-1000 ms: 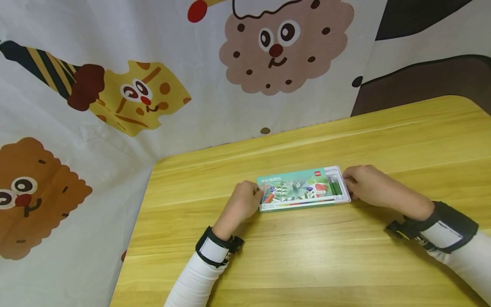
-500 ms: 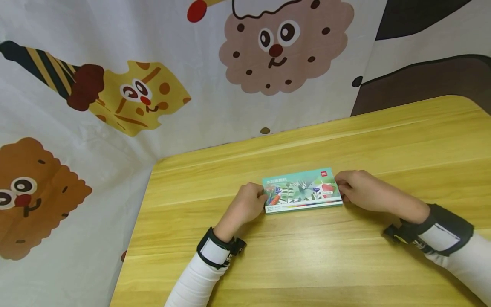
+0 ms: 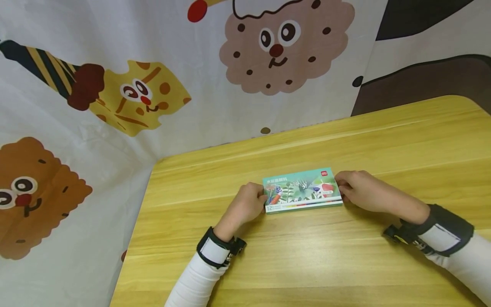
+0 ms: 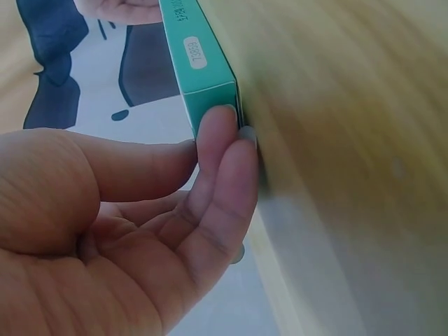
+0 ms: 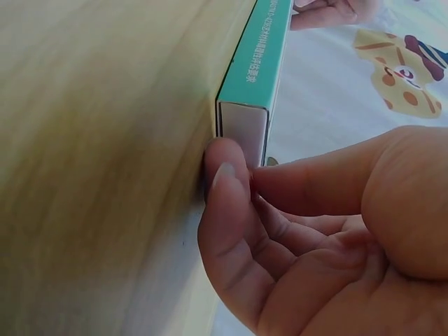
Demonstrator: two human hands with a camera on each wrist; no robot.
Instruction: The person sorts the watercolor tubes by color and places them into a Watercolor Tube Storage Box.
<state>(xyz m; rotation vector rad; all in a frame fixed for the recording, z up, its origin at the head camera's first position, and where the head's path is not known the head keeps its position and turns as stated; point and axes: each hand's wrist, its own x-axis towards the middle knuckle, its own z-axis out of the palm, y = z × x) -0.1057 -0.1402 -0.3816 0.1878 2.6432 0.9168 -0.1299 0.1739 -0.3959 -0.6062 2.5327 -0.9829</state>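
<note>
A flat turquoise box of watercolour paints (image 3: 303,189) lies on the table, its lid printed with plants. In the head view my left hand (image 3: 247,202) holds its left end, with bent fingers. The left wrist view shows the thumb and fingertips (image 4: 220,129) right at the sleeve's closed end. My right hand (image 3: 364,190) is at the opposite end, fingers curled. In the right wrist view its thumb and fingertips (image 5: 227,157) meet at the white inner tray's end (image 5: 243,126), which sits about level with the sleeve's edge. The paints inside are hidden.
The yellow wood-grain table (image 3: 307,264) extends around the box on all sides. Behind it hangs a white curtain (image 3: 207,94) with cartoon biscuits and cheese. Each wrist wears a black strap (image 3: 218,249) with a small camera.
The white tray, sticking out on the right with green tubes showing a second ago, has slid left into the sleeve. My right hand moved left with it; the sleeve shifted slightly right.
</note>
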